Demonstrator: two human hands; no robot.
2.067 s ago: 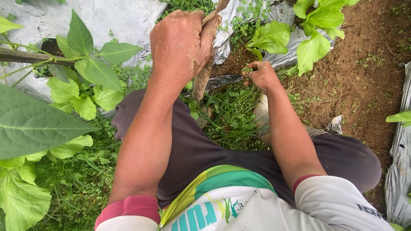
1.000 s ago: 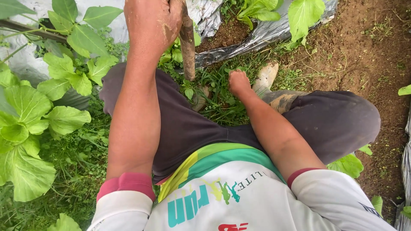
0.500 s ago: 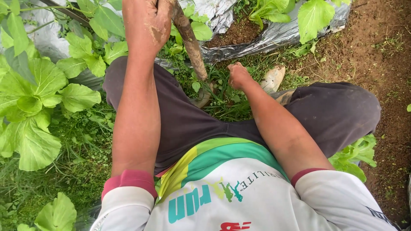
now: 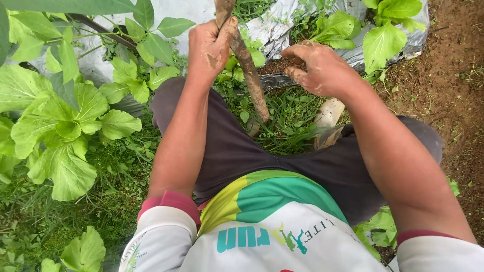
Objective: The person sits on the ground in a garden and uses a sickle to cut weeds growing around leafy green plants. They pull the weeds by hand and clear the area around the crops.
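My left hand (image 4: 212, 48), caked with soil, grips a brown wooden stick (image 4: 249, 70) near its upper end. The stick slants down and to the right, and its lower tip sits in the grass and weeds (image 4: 285, 118) between my knees. My right hand (image 4: 322, 68), also muddy, hovers with loosely curled fingers above the weeds, just in front of the silver plastic mulch (image 4: 282, 35). It holds nothing that I can see. I am squatting in dark trousers (image 4: 242, 151) and a white shirt with green and yellow panels.
Broad-leaved green plants (image 4: 65, 126) crowd the left side, and more grow from the mulch at the upper right (image 4: 383, 35). Bare brown soil (image 4: 454, 80) lies to the right. A pale boot (image 4: 327, 116) pokes out below my right hand.
My right hand has lifted out of the weeds and now hovers higher, near the mulch edge. The stick, still in my left hand, has its tip down in the grass. The view has shifted.
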